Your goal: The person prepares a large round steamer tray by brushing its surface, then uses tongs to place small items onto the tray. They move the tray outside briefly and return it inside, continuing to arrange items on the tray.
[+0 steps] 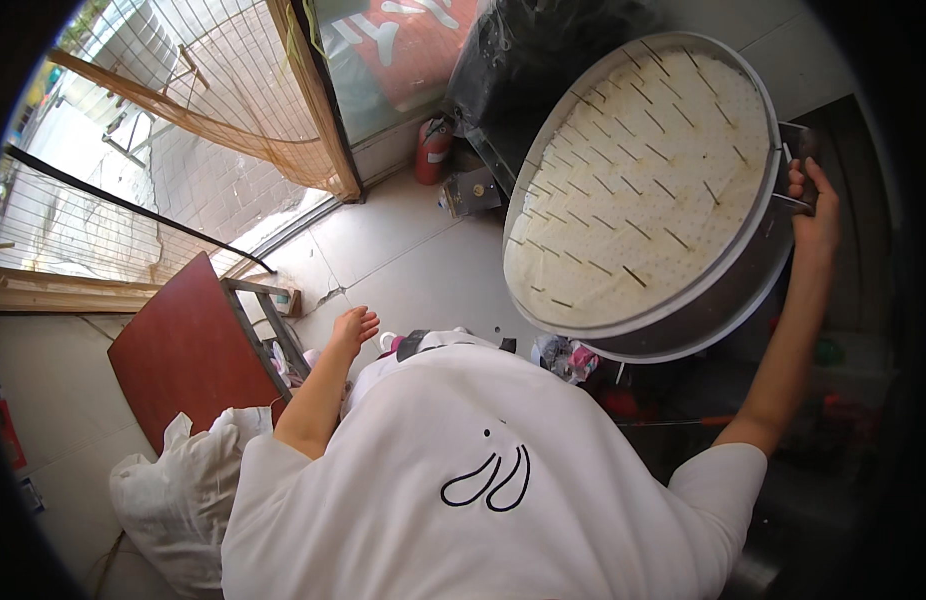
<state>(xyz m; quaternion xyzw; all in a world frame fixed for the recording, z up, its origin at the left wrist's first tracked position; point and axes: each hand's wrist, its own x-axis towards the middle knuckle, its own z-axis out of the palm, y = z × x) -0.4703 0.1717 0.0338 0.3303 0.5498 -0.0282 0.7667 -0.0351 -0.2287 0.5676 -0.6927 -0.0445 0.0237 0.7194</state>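
A large round metal steamer tray [643,195] with a pale, finely dotted liner stands tilted at the upper right. Thin dark strips or slots are scattered over the liner; which they are I cannot tell. My right hand [817,196] is closed round the dark side handle [806,150] at the tray's right rim. Below the tray shows a second pale metal rim [673,354]; whether it belongs to the same vessel is unclear. My left hand [354,328] hangs in the air over the tiled floor, empty, with its fingers slightly apart and close to no object.
A red-topped table [192,352] stands at the left, a white cloth sack [189,495] beside it. Near the doorway are a fire extinguisher [433,152] and a small dark box [472,191]. Wood-framed mesh screens [207,131] border the entrance. Plastic bags [564,356] lie under the tray.
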